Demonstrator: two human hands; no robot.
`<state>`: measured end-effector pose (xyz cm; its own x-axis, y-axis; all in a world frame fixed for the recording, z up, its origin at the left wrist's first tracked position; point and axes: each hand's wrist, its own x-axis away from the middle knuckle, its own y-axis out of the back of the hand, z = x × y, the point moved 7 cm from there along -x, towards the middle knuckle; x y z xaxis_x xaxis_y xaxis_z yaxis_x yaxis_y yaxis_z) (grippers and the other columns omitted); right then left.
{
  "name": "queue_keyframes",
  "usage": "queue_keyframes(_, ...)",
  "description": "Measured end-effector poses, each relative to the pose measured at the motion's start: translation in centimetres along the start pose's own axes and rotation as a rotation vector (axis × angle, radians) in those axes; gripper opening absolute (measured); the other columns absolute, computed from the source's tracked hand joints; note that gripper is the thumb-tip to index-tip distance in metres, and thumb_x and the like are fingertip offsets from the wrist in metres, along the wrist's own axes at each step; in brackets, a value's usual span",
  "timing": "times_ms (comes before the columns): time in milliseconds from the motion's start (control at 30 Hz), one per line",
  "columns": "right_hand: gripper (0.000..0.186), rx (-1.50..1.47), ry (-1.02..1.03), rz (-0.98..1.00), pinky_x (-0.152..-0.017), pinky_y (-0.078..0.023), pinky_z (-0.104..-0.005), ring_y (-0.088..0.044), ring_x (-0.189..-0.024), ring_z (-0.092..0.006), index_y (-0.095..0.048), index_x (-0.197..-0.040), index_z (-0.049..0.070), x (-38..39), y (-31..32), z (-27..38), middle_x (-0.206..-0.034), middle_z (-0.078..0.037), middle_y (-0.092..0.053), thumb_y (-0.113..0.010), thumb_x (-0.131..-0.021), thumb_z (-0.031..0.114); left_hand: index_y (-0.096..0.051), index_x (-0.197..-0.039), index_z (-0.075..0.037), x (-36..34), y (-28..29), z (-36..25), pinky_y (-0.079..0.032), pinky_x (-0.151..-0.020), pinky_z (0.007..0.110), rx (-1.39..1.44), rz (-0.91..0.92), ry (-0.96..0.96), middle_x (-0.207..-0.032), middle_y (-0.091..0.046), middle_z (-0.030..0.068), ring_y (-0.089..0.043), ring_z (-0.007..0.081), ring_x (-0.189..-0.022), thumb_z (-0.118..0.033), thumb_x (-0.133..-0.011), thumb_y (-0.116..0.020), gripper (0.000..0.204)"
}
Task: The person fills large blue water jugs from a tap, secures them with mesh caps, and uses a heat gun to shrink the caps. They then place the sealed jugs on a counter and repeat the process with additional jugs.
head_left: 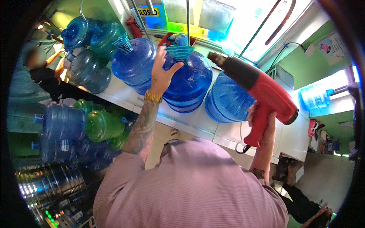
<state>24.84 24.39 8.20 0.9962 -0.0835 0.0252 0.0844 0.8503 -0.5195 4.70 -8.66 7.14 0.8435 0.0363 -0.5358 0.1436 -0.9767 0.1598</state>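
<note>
My left hand point(162, 78) is at the neck of a large blue water bottle point(190, 81), its fingers and thumb spread apart. A teal striped plastic sleeve point(179, 52) sits on that neck, flared at its top. Whether my fingers touch the sleeve I cannot tell. My right hand point(269, 117) grips the handle of a red and black heat gun point(258, 81). Its nozzle points up and left toward the sleeve, apart from it. Below the nozzle stands another blue bottle point(230, 98). Left of my left hand, a blue bottle point(135, 62) has a similar striped sleeve point(123, 43) on its neck.
The bottles stand on a white tiled counter point(167, 117). More bottles point(89, 70) stand at the far left. Blue and green bottles point(104, 125) are stacked below. A red basket point(166, 39) is behind the middle bottle. A cord point(240, 140) hangs by the gun. People point(49, 72) are at both sides.
</note>
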Motion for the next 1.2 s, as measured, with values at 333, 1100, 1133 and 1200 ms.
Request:
queue_keyframes(333,0.063,0.495,0.143,-0.232,-0.063,-0.055,-0.0301,-0.070,-0.082,-0.0231,-0.055,-0.127,-0.002,0.8,-10.4,0.5,-0.104,-0.018,-0.069,-0.061,-0.094,0.052,-0.066,-0.112,-0.003,-2.6,-1.1,1.9,-0.054,-0.082,0.041,-0.069,0.444,-0.081,-0.101,-0.071,0.0185,-0.069,0.0355,-0.096,-0.038,-0.083,-0.079,0.047)
queue_keyframes(1100,0.063,0.620,0.109,-0.176,-0.067,-0.055,-0.0315,-0.069,-0.088,-0.0222,-0.058,-0.127,0.000,2.6,-11.6,-3.0,-0.109,-0.015,-0.068,-0.071,-0.088,0.048,-0.032,-0.150,-0.003,1.1,0.5,0.5,-0.038,-0.110,0.042,0.137,0.157,-0.122,-0.144,-0.046,0.0199,-0.047,0.0313,-0.132,-0.022,-0.090,-0.072,0.075)
queue_keyframes(1133,0.063,0.594,0.097,-0.175,-0.067,-0.055,-0.0315,-0.069,-0.088,-0.0221,-0.058,-0.127,0.000,2.5,-11.0,-3.7,-0.109,-0.015,-0.068,-0.070,-0.089,0.048,-0.033,-0.149,-0.003,1.4,0.2,0.5,-0.038,-0.110,0.041,0.224,0.163,-0.070,-0.142,-0.048,0.0198,-0.047,0.0307,-0.132,-0.022,-0.091,-0.071,0.071)
queue_keyframes(1200,0.064,0.550,0.064,-0.169,-0.067,-0.055,-0.0312,-0.069,-0.088,-0.0224,-0.056,-0.129,0.000,2.5,-9.7,-4.9,-0.110,-0.016,-0.067,-0.069,-0.090,0.049,-0.033,-0.149,-0.001,1.5,-0.3,1.1,-0.038,-0.110,0.038,0.411,0.074,0.088,-0.141,-0.048,0.0195,-0.048,0.0258,-0.130,-0.022,-0.098,-0.063,0.062)
